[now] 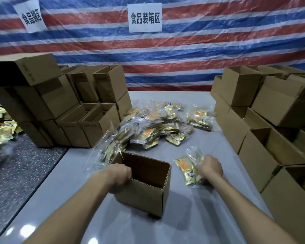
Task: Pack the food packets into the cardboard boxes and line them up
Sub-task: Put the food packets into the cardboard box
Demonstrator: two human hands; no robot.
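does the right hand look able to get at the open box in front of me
Probably yes. The open box stands just left of the right hand, which grips packets on the table. Its top is uncovered, and the left hand holds only the near-left rim.

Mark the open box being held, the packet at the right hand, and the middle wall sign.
open box (144, 199): head view, near front wall.
packet (183, 165): head view, orange print.
middle sign (145, 17): head view, printed characters.
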